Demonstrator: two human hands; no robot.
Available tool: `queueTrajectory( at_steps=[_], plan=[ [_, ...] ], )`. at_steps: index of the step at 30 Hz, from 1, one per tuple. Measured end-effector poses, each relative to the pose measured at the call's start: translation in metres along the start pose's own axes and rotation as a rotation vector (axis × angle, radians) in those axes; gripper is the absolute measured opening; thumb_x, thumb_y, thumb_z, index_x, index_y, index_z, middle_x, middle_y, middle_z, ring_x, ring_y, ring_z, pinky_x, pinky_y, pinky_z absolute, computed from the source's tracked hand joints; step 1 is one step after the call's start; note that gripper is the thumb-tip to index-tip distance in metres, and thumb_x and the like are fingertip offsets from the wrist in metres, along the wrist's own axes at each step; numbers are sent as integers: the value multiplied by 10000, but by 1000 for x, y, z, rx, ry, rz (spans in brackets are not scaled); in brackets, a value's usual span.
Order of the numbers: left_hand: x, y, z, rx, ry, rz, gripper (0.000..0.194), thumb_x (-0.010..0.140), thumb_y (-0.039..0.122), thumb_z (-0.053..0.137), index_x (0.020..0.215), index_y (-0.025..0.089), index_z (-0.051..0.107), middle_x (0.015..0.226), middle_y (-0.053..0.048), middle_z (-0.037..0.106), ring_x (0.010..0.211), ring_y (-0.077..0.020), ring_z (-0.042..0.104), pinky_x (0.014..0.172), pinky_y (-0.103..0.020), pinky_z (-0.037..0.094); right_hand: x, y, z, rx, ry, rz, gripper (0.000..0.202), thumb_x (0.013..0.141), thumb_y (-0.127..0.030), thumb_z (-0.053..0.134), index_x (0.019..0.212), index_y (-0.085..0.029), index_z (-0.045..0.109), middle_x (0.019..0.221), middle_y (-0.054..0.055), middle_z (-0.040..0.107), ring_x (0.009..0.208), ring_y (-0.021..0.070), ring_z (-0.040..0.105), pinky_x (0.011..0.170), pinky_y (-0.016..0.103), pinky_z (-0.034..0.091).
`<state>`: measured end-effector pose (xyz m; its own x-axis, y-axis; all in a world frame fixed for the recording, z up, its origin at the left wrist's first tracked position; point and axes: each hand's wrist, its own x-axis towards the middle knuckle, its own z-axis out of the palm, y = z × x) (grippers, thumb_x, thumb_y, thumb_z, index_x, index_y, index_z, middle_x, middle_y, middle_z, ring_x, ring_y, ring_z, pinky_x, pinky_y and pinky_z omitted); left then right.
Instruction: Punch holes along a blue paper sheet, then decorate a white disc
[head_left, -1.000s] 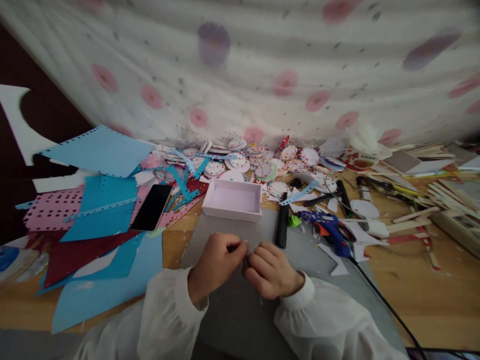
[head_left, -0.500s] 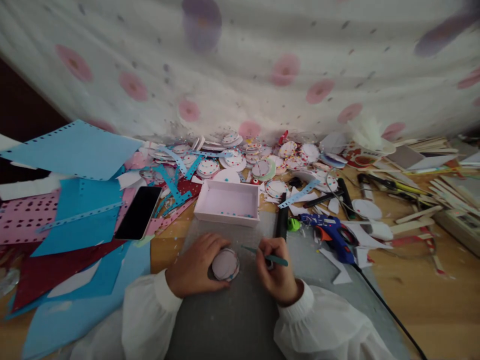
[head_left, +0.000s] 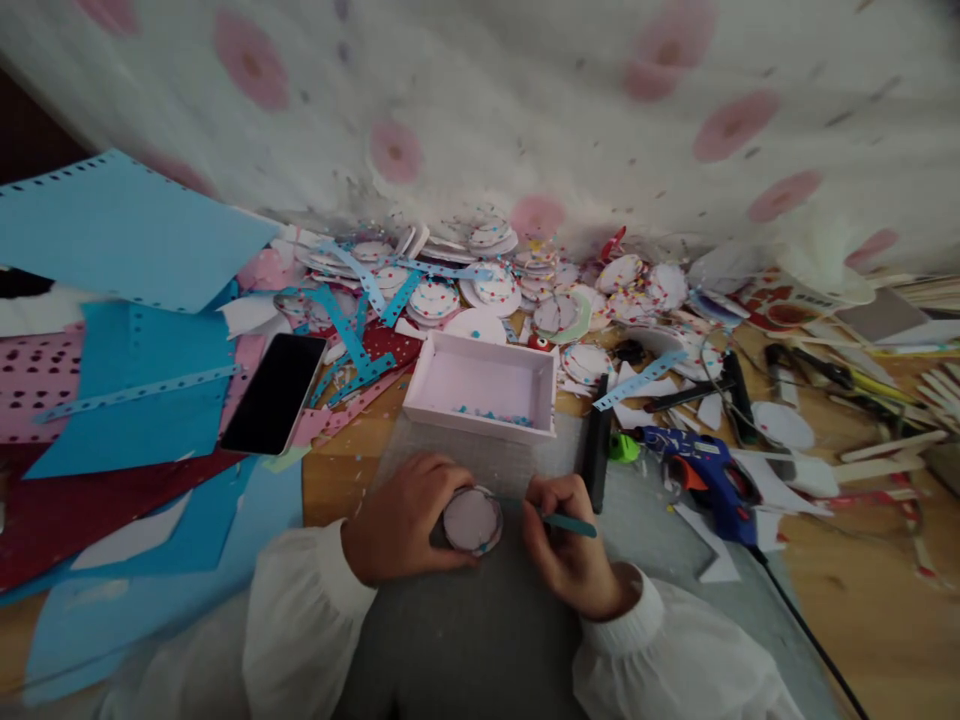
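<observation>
My left hand (head_left: 401, 518) curls around a small round pale pink disc (head_left: 472, 520) and holds it down on the grey mat (head_left: 465, 640). My right hand (head_left: 568, 550) grips a thin teal tool (head_left: 568, 522) like a pen, its tip pointing left at the disc's edge. Just beyond both hands sits a shallow white box (head_left: 484, 388) with a few small blue and red bits along its near inner wall. Both arms wear white sleeves.
A black phone (head_left: 274, 393) lies on blue, pink and red paper sheets (head_left: 127, 400) at left. A blue glue gun (head_left: 701, 478) with its cord, a black bar (head_left: 598, 445), a pile of dotted paper discs (head_left: 495, 290), and wooden sticks (head_left: 885, 450) crowd the right and back.
A second ago both hands were pinched together on something small. Now the left holds the disc on the mat and the right holds the teal tool; the view has tilted down and closer.
</observation>
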<state>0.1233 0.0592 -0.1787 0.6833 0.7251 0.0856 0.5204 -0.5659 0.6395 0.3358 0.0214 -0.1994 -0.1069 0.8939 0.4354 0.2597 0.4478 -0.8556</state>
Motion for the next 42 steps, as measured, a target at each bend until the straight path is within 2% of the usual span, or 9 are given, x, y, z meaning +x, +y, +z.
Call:
queueTrajectory(
  at_steps=[11,18,37,42],
  plan=[
    [2,1,-1,-48,-14,-27,545,683,420,786,1107,178,543,1065,-105,618,1017,-297,565,881,-433,455,-2,2,-1,-133,-54,-64,222,851,-55,457,854,-252,355,683,-55,406,538,101,417,488,210,367],
    [2,1,-2,-33,-26,-26,572,683,429,794,1122,174,530,1077,-112,610,1033,-302,563,896,-440,447,-1,0,-1,-166,-57,-83,229,839,-58,475,852,-255,360,668,-55,434,529,107,422,487,219,382],
    [3,2,-3,-25,-19,-19,534,684,435,781,1091,185,541,1037,-92,619,990,-294,565,861,-429,441,-2,4,-3,-187,-74,-102,234,810,-64,495,872,-252,371,673,-48,449,548,121,455,498,234,381],
    [3,2,-3,-3,-20,-6,542,689,439,786,1093,180,534,1043,-100,615,986,-291,565,859,-423,444,0,2,-3,-179,-80,-151,243,802,-45,482,871,-252,374,669,-46,438,554,126,444,499,235,360]
  ],
)
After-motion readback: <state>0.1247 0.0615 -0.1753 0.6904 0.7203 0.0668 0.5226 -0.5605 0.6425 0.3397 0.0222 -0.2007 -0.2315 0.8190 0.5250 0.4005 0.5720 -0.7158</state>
